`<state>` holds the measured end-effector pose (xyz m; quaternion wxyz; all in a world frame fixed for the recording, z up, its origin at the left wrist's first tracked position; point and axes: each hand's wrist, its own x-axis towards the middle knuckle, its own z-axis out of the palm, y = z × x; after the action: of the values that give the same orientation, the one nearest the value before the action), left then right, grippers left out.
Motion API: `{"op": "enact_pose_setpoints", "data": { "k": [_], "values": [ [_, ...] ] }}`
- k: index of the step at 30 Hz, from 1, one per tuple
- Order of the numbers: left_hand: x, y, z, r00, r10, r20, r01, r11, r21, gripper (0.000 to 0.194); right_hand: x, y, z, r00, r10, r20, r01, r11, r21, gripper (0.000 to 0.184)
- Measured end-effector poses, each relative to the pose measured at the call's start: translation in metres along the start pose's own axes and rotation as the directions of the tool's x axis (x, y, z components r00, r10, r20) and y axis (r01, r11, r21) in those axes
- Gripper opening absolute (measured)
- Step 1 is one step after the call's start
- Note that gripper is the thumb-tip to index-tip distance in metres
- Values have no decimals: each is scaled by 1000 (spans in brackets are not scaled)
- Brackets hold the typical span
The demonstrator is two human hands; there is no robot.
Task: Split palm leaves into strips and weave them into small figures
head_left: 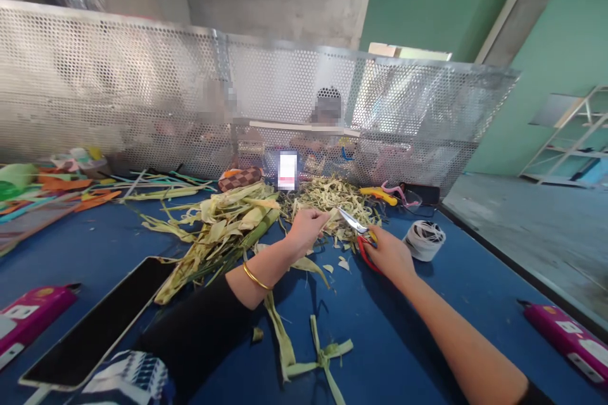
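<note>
My left hand (pixel 308 228), with a gold bangle on its wrist, pinches a pale strip of dried husk (pixel 335 218) between thumb and fingers. Scissors (pixel 352 221) with red and yellow handles are gripped in my right hand (pixel 392 254). Their blades point up and left, close to the strip; whether they touch it I cannot tell. Below the strip and behind it spreads a heap of cut husk scraps (pixel 349 197). A bundle of long dried husks (pixel 228 228) lies left of my left hand. Nearer me is a knotted cross of husk strips (pixel 325 357).
A roll of white twine (pixel 424 242) stands right of my right hand. Yellow-handled tool (pixel 379 194) lies behind it. A dark tablet (pixel 104 323) and magenta boxes (pixel 38 316) flank the blue table (pixel 403 354). People sit behind a perforated metal screen (pixel 156 88).
</note>
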<state>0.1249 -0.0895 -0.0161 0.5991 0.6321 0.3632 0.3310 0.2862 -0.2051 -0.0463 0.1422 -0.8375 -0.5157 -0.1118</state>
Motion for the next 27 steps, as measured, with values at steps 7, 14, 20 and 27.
{"op": "enact_pose_setpoints", "data": {
  "k": [7, 14, 20, 27],
  "values": [
    [-11, 7, 7, 996, 68, 52, -63, 995, -77, 9, 23, -33, -26, 993, -32, -115, 68, 941, 330, 26],
    [-12, -6, 16, 971, 217, 95, -213, 976, -48, 2, 9, -57, -16, 971, 226, 76, -109, 137, 985, 28],
    [-23, -4, 21, 966, -1, 260, 15, 999, -49, 15, 8, -37, -15, 950, 285, 125, -146, 56, 988, 24],
    [-25, 2, 18, 944, -130, 302, 151, 987, -46, 10, 22, -18, -21, 890, 452, 61, -76, 17, 997, 21]
  ]
}}
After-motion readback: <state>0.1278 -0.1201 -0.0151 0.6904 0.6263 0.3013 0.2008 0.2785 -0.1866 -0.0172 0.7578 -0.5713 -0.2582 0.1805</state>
